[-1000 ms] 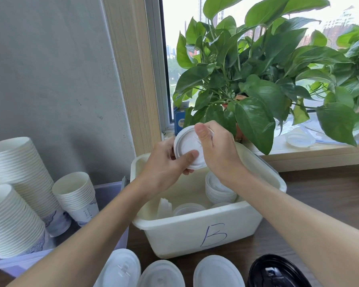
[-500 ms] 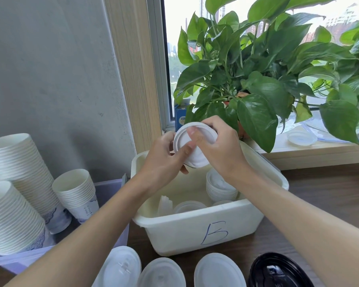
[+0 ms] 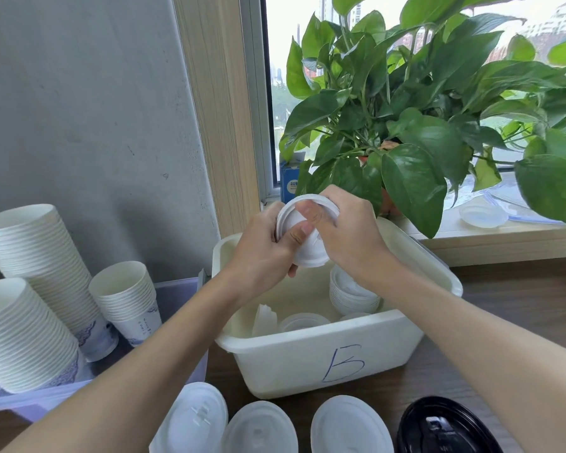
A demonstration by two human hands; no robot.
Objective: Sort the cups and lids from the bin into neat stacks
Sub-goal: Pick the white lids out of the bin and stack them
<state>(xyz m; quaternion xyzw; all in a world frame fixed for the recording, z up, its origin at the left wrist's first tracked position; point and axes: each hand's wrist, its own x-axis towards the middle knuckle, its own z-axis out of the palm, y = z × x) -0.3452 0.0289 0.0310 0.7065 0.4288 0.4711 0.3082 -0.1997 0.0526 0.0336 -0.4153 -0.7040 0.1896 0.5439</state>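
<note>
Fingers [image 3: 300, 233] pinch lid [image 3: 311, 254] above bin [image 3: 294, 361]; plant leaves [image 3: 412, 178] just behind.

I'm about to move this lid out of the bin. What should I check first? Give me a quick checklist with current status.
1. Grip: left hand and right hand both pinch the white lid above the bin marked B: ok.
2. Single lid, not several stuck together: cannot tell.
3. Landing spot: three white lids in front of the bin: ok.
4. Black lid apart, rightmost in that row: ok.
5. Bin emptied: not ok, loose lids lie inside.
</note>
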